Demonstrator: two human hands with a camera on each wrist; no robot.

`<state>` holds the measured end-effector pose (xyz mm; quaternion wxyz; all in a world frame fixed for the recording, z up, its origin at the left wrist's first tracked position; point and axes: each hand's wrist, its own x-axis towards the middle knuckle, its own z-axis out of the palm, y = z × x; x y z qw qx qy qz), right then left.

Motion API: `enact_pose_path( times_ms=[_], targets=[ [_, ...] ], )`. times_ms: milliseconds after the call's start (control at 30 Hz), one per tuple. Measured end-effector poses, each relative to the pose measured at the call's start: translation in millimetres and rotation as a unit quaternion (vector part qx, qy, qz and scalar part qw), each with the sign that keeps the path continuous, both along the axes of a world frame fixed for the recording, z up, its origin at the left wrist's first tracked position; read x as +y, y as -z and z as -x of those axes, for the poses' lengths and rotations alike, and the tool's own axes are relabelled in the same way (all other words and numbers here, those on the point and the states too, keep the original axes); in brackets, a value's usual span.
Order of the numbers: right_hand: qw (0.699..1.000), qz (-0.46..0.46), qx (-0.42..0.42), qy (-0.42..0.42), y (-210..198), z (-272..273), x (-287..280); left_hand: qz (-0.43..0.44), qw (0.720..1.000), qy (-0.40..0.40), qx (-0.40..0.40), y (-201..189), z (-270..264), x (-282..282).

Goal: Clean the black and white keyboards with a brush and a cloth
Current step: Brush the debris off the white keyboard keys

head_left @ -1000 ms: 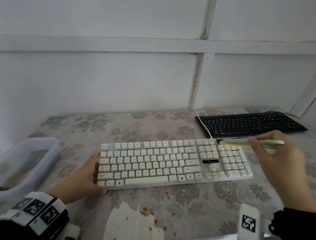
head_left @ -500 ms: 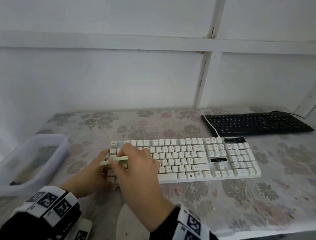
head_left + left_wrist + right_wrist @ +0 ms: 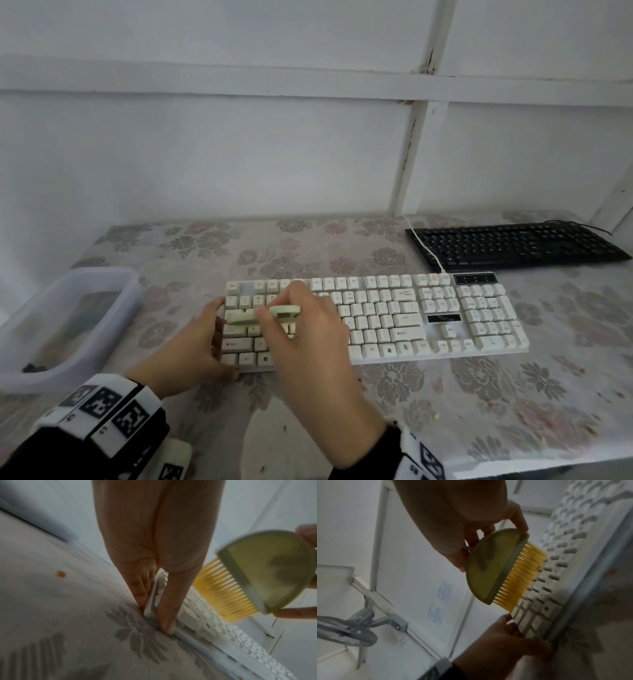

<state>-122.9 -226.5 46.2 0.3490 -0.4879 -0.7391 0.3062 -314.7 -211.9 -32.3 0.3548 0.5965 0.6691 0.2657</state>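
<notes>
The right hand (image 3: 308, 335) pinches a small green brush (image 3: 489, 566) by its rounded back, thumb on one side and fingers on the other, with the yellow bristles (image 3: 520, 577) pointing down at the left-hand keys of the white keyboard (image 3: 411, 318). In the right wrist view the bristle tips sit at or just above the keycaps; whether they press in cannot be told. The left hand (image 3: 191, 346) steadies the keyboard's left end, its straight fingers laid against the edge and its thumb at the near corner, as the left wrist view shows, so nothing is gripped there, only braced.

The white keyboard lies across the middle of the floral-covered surface (image 3: 513, 394). The black keyboard (image 3: 513, 245) rests further back at the right, apart from both hands, with the white cable (image 3: 423, 245) crossing its left end.

As a judgement, the task is at an early stage: brushing of the white keyboard is under way at its left end, and specks still lie on the surface near the front edge. The black keyboard looks untouched. No cloth is clearly identifiable, so wiping of both keyboards appears still to come. A translucent plastic tub (image 3: 113, 284) stands at the far left.
</notes>
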Motion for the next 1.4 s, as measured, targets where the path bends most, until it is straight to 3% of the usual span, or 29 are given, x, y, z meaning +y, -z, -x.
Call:
enact_pose_path(
  times_ms=[100, 233, 300, 433, 633, 833, 1033, 1100, 1267, 1400],
  targets=[
    [0.999, -0.016, -0.03, 0.035, 9, -10, 8, 0.011, 1.0, 0.004, -0.018, 2, 3, 1],
    [0.994, -0.04, 0.012, 0.101, 11, -36, 17, 0.012, 0.999, 0.017, -0.047, 5, 8, -1],
    [0.993, -0.052, 0.064, 0.079, 9, -36, 15, 0.016, 0.999, 0.013, -0.046, 5, 7, 0],
    [0.997, -0.043, 0.064, -0.009, 18, -16, 4, 0.021, 1.0, 0.002, -0.019, 3, 4, 1],
    [0.992, -0.07, 0.026, 0.098, 24, -45, 21, 0.021, 0.999, 0.001, -0.039, 5, 5, 1],
    [0.988, -0.001, 0.14, 0.062, 17, -61, 27, 0.023, 0.999, 0.006, -0.034, 3, 4, 1],
    [0.991, -0.057, 0.044, 0.115, 35, -91, 39, 0.026, 0.999, 0.005, -0.04, 4, 5, 2],
    [0.987, -0.094, 0.047, 0.125, 31, -94, 35, 0.028, 0.999, 0.003, -0.039, 5, 5, 2],
    [0.993, -0.047, 0.101, 0.041, 35, -87, 26, 0.031, 0.999, -0.006, -0.038, 5, 5, 1],
    [0.99, -0.072, 0.067, 0.105, 38, -106, 38, 0.027, 0.999, -0.004, -0.043, 5, 4, 1]
  ],
)
